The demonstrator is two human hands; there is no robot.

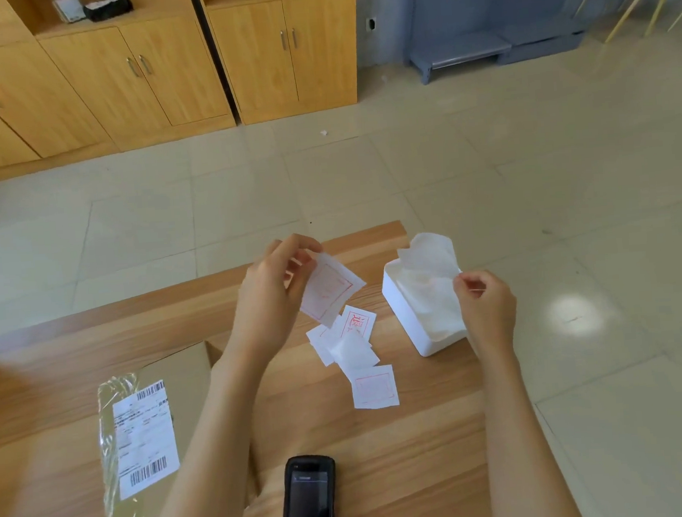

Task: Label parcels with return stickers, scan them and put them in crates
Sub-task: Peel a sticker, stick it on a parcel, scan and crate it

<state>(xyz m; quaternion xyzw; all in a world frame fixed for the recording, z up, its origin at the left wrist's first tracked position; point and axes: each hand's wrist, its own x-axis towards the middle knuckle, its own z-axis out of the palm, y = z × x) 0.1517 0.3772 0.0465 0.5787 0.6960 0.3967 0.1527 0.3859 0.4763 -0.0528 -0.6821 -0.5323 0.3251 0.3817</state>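
My left hand (271,300) pinches a white return sticker sheet (329,289) with red print, held above the wooden table (426,435). Below it lies a small pile of several more stickers (356,347). My right hand (484,306) hovers over a white box (405,314) at the table's right edge, its fingers pinched on something thin and pale that I cannot make out clearly. A cardboard parcel (177,377) with a shipping label (145,437) under clear tape lies at the left. A black handheld scanner (307,501) rests at the table's near edge.
The white box holds crumpled white backing paper (429,259). Beyond the table is tiled floor (487,173), then wooden cabinets (133,78) along the back wall and a grey step stool (458,55) at the right.
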